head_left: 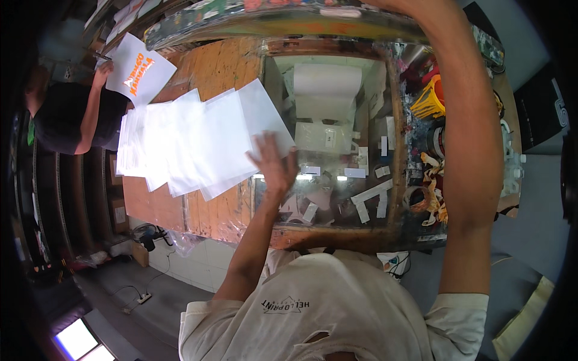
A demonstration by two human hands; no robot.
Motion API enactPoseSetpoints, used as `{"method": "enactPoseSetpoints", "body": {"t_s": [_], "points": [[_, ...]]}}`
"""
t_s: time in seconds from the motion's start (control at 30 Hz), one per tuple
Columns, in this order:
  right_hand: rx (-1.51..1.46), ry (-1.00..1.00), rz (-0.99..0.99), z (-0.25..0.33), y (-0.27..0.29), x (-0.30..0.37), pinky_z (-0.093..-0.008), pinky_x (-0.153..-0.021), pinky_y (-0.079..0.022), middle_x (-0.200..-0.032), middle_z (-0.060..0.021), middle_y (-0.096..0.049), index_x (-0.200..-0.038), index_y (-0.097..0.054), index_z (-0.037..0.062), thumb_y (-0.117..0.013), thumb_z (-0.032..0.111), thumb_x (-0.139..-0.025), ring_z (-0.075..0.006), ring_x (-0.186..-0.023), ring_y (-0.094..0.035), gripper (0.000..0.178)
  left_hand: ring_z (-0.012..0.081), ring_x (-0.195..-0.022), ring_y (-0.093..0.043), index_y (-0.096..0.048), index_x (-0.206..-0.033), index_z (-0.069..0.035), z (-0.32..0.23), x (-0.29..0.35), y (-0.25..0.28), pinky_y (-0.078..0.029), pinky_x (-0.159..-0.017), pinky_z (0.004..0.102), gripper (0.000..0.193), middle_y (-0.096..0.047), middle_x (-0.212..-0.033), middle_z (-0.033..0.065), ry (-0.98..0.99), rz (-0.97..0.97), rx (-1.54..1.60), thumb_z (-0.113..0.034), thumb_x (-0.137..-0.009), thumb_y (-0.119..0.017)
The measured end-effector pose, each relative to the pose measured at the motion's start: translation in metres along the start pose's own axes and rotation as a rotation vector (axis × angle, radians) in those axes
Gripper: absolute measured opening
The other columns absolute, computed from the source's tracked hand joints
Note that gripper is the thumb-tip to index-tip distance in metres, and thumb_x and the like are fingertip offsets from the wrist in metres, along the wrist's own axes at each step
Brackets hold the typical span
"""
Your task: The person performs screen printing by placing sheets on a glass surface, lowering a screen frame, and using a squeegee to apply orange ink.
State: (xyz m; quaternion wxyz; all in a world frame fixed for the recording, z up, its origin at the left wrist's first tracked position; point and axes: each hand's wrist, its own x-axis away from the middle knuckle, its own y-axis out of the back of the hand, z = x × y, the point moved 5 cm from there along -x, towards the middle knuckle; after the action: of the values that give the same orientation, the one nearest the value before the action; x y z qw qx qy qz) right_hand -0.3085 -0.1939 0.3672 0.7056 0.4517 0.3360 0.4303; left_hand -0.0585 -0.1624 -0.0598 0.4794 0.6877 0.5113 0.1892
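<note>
My left hand (pixel 274 165) rests with fingers spread on the right-hand edge of the topmost white sheet (pixel 256 111), nothing gripped in it. Under and left of that sheet, a fanned stack of thin white sheets (pixel 171 141) covers part of the wooden tabletop (pixel 205 66). My right arm (pixel 472 150) stretches up along the right side to a paint-smeared frame or board (pixel 289 27) raised across the far end. The right hand itself is cut off by the upper edge, so its hold cannot be seen.
A glass panel (pixel 328 204) set in the table shows pale paper pieces. On the right stand a yellow paint-streaked container (pixel 430 99), a tape roll (pixel 415 198) and stained scraps (pixel 432 186). At the far left, a person (pixel 78 114) holds a white sheet with orange lettering (pixel 141 69).
</note>
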Motion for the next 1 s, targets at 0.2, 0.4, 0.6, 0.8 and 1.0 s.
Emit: {"method": "enactPoseSetpoints", "body": {"t_s": [0.2, 0.4, 0.6, 0.8, 1.0], "points": [[0.035, 0.185, -0.079, 0.005, 0.003, -0.004, -0.0423, -0.071, -0.055, -0.074, -0.0111, -0.074, -0.076, -0.075, 0.0045, -0.062, 0.043, -0.096, -0.0241, -0.07, -0.069, 0.045, 0.0468, -0.158, -0.005, -0.041, -0.158, -0.006, 0.037, -0.018, 0.006, 0.002, -0.118, 0.0751, 0.069, -0.025, -0.168, 0.0235, 0.04, 0.169, -0.183, -0.048, -0.104, -0.048], [0.052, 0.024, -0.042, 0.003, 0.001, -0.009, -0.0419, -0.073, -0.057, -0.077, -0.0138, -0.074, -0.077, -0.076, 0.0046, -0.062, 0.041, -0.094, -0.0251, -0.072, -0.071, 0.043, 0.0507, -0.155, -0.017, -0.05, -0.153, -0.008, -0.03, -0.034, -0.034, -0.002, -0.117, 0.0774, 0.061, -0.034, -0.165, 0.0205, -0.259, 0.224, -0.137, -0.044, -0.104, -0.049], [0.059, 0.3, -0.094, -0.009, 0.0, -0.01, -0.0446, -0.084, -0.059, -0.095, -0.0251, -0.075, -0.095, -0.078, -0.0042, -0.055, 0.032, -0.09, -0.0339, -0.087, -0.073, 0.043, 0.0479, -0.156, -0.017, -0.045, -0.156, -0.012, -0.092, -0.023, -0.067, -0.002, -0.119, 0.0762, 0.064, -0.033, -0.167, 0.0158, -0.355, 0.222, -0.174, -0.047, -0.103, -0.051], [0.054, 0.195, -0.047, -0.008, 0.002, -0.008, -0.0475, -0.093, -0.056, -0.108, -0.0307, -0.073, -0.103, -0.076, -0.0097, -0.054, 0.026, -0.086, -0.0407, -0.103, -0.072, 0.045, 0.0474, -0.155, -0.018, -0.047, -0.154, -0.011, -0.122, -0.012, -0.082, -0.006, -0.118, 0.0764, 0.06, -0.031, -0.166, 0.0184, -0.349, 0.293, -0.149, -0.042, -0.103, -0.053], [0.177, 0.267, -0.104, -0.005, 0.003, -0.013, -0.0457, -0.097, -0.055, -0.116, -0.0275, -0.072, -0.111, -0.075, -0.006, -0.054, 0.031, -0.091, -0.0401, -0.107, -0.071, 0.047, 0.0484, -0.156, -0.015, -0.046, -0.154, -0.006, -0.115, 0.024, -0.05, -0.006, -0.115, 0.0791, 0.062, -0.029, -0.163, 0.029, -0.253, 0.273, -0.089, -0.04, -0.103, -0.055]]}}
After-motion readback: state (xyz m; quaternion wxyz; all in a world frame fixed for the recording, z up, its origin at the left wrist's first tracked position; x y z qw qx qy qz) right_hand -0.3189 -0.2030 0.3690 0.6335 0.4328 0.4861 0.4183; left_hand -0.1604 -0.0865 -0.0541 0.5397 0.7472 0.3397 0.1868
